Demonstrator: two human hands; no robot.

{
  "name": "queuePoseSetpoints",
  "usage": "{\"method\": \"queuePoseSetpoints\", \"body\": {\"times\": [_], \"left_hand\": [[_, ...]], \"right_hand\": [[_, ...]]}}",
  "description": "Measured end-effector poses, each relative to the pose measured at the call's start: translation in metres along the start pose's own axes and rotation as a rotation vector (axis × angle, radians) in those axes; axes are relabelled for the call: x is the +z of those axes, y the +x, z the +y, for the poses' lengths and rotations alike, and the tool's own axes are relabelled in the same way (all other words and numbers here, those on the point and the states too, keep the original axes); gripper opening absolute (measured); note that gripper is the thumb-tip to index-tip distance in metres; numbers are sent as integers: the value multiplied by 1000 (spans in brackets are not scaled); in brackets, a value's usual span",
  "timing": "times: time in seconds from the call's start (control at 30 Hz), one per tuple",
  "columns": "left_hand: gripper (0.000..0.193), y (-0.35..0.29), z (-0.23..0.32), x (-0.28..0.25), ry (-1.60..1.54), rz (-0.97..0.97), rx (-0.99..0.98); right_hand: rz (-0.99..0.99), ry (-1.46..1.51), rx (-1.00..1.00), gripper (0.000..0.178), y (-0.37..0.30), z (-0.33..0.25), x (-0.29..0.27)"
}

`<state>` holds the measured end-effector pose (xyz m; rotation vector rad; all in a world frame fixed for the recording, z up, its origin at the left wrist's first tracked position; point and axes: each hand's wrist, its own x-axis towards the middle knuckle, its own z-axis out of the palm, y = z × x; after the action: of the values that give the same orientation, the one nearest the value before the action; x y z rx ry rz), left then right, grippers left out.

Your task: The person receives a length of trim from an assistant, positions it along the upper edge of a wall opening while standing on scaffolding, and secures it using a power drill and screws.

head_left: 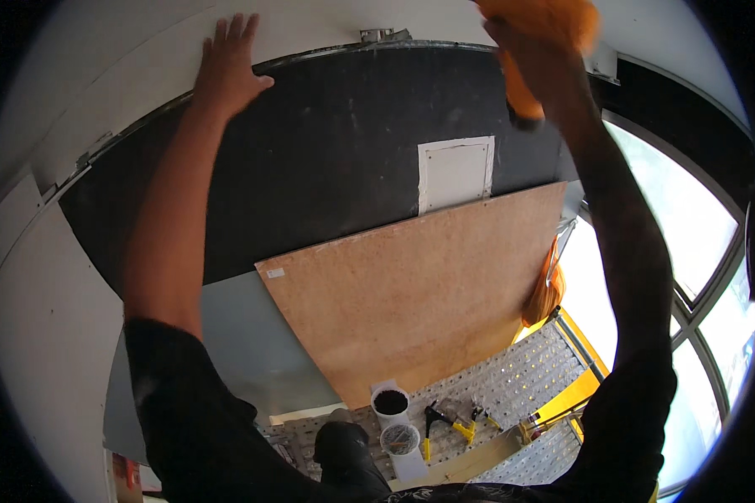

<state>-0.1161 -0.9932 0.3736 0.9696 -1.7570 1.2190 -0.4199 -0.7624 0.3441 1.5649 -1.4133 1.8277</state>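
My left hand (231, 67) is raised with fingers spread, its palm against the white overhead board (155, 63). At the upper right, my right hand (545, 67) is wrapped round the grip of an orange handheld power tool (554, 18). Motion smears that tool, and its front end lies beyond the upper edge or is hidden, so its exact kind does not show. Between my hands, a narrow metal edge strip (344, 50) runs along the joint of the overhead board and the black wall (335, 142).
A brown wooden sheet (419, 285) leans against the wall below a white framed panel (455, 174). On the perforated metal platform (512, 369) stand a bucket of dark screws (390, 402), another white tub (400, 438) and yellow-black tools (445, 426). Windows (671, 201) line the right side.
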Motion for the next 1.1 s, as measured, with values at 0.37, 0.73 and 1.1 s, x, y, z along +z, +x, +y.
{"method": "queuePoseSetpoints", "body": {"times": [0.37, 0.73, 1.1], "left_hand": [[19, -526, 247, 83, -1056, -1027, -350], [22, -813, 404, 56, -837, -2025, 17], [18, -875, 499, 129, -876, -1169, -428]], "right_hand": [[-336, -32, 815, 25, -482, 176, -150], [-1181, -159, 1311, 25, -761, 86, -204], [-1387, -598, 1553, 28, -770, 48, -225]]}}
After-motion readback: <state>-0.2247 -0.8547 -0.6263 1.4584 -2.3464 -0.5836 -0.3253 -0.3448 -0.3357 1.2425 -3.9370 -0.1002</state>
